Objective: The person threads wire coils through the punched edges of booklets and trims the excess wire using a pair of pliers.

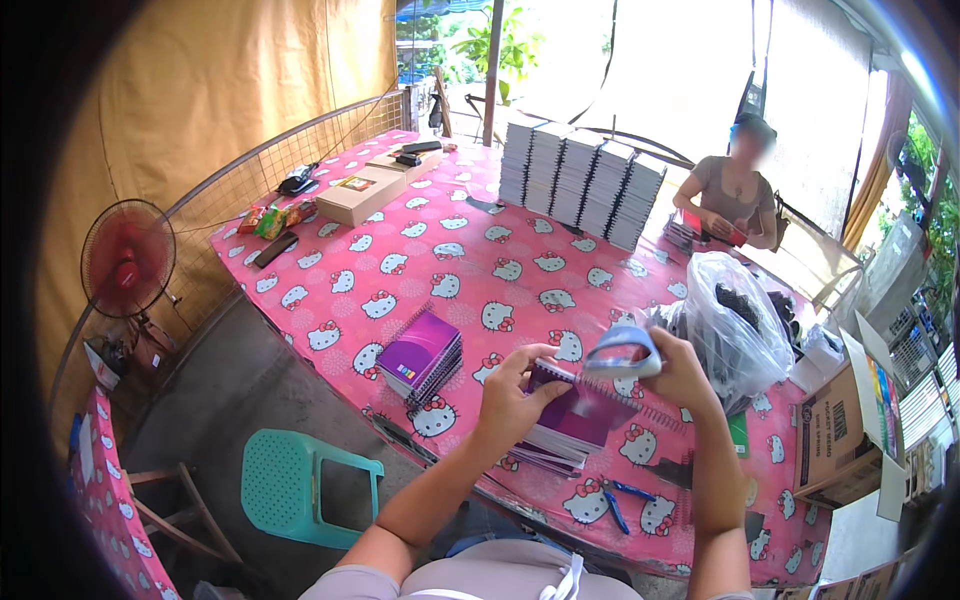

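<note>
My left hand (515, 400) pinches the edge of a purple notebook (585, 408) above a stack of purple-covered notebooks (545, 452). My right hand (682, 372) grips a blue-and-white, loop-shaped hand tool (622, 352), held just over the notebook's top right; its exact kind is unclear. Below it a spiral wire coil (645, 408) sticks out to the right from the notebook's edge. Cutting pliers (618, 505) with blue handles lie spread on the table nearer to me. To the left stands a neat pile of spiral-bound purple notebooks (422, 350).
Pink patterned cloth covers the table (450, 270). At right are a clear plastic bag (740, 325) of black coils and an open carton (850, 430). Tall bound stacks (580, 180) stand at the back, near another person (735, 195). A green stool (285, 490) and fan (127, 258) are left.
</note>
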Demonstrator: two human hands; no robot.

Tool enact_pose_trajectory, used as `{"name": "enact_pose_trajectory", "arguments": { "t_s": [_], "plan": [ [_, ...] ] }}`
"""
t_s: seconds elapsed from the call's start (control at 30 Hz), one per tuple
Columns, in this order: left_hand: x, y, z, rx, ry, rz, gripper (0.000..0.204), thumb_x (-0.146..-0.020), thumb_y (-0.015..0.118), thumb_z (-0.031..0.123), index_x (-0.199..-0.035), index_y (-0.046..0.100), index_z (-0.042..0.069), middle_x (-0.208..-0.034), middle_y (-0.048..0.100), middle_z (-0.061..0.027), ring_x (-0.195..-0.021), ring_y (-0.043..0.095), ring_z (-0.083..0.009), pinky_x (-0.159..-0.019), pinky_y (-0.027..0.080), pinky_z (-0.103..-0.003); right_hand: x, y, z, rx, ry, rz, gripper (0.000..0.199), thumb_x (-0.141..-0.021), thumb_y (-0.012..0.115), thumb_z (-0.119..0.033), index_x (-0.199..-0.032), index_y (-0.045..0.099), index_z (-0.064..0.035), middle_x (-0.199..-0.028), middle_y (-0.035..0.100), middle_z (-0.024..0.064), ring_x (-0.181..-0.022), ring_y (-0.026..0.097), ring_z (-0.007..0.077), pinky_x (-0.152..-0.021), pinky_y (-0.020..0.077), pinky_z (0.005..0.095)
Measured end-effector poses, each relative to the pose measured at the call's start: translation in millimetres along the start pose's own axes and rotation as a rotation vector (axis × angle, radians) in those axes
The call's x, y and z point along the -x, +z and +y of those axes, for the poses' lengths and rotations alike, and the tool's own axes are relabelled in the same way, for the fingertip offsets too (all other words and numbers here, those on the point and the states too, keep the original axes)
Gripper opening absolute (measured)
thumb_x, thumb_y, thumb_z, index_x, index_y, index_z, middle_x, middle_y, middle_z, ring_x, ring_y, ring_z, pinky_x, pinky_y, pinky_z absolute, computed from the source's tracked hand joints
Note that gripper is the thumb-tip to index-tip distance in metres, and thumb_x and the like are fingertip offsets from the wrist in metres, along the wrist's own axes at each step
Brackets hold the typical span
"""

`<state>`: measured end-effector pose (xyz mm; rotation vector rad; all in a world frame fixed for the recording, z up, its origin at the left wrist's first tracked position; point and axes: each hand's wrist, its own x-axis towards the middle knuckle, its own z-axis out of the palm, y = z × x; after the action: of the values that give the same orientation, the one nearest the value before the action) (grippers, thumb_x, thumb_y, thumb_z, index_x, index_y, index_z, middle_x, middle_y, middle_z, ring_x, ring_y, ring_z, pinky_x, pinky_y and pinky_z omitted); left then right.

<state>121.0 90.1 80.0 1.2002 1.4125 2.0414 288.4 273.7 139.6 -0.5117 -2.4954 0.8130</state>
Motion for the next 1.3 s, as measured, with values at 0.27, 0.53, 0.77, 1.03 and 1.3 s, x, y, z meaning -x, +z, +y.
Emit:
{"name": "enact_pose_trajectory", "arguments": {
  "t_s": [0.27,0.53,0.77,1.03,1.3],
  "plan": [
    [4,-14,-5,0.193,-0.129,0.029,0.031,-0.08,0.067,-0.007,-0.11,0.061,-0.002,-0.094,0.066,-0.0056,-0.082,0.062,-0.0082,-0.07,0.051,-0.021,-13,10,-3,-0.064,-0.019,0.055,0.032,-0.063,0.07,-0.002,-0.091,0.057,-0.001,-0.075,0.062,0.009,-0.074,0.059,0.0118,-0.067,0.0488,0.0298],
    [8,-20,-2,0.201,-0.262,0.05,0.027,-0.081,0.066,-0.008,-0.108,0.065,-0.003,-0.099,0.068,-0.0079,-0.085,0.063,-0.0101,-0.076,0.053,-0.022,-12,16,-2,-0.297,0.104,-0.01,0.032,-0.062,0.069,-0.001,-0.091,0.057,-0.0039,-0.079,0.061,0.0055,-0.072,0.058,0.0119,-0.066,0.0479,0.0293],
    [5,-15,-6,0.24,-0.194,0.014,0.025,-0.081,0.066,-0.005,-0.106,0.067,0.0,-0.094,0.068,-0.0056,-0.083,0.063,-0.0082,-0.074,0.052,-0.021,57,67,100,0.53,0.298,0.309,0.042,-0.062,0.075,-0.013,-0.097,0.055,-0.0028,-0.087,0.063,0.0155,-0.084,0.06,0.0385,-0.073,0.0484,0.0441],
    [20,1,43,0.019,0.085,-0.033,0.025,-0.082,0.067,-0.002,-0.107,0.067,0.003,-0.093,0.068,-0.0057,-0.084,0.063,-0.0092,-0.074,0.051,-0.024,90,-17,-14,-0.012,0.348,0.42,0.038,-0.072,0.072,-0.014,-0.105,0.063,0.0011,-0.105,0.065,0.0164,-0.095,0.061,0.0251,-0.08,0.048,0.0365],
    [61,14,78,0.013,0.207,-0.176,0.022,-0.082,0.068,0.0,-0.103,0.066,0.0,-0.089,0.068,-0.0103,-0.083,0.066,-0.0164,-0.072,0.053,-0.027,96,38,-142,0.003,-0.189,0.337,0.026,-0.08,0.07,-0.013,-0.099,0.061,0.0009,-0.091,0.059,0.0122,-0.076,0.056,0.0234,-0.068,0.0462,0.0339]
  ]
}}
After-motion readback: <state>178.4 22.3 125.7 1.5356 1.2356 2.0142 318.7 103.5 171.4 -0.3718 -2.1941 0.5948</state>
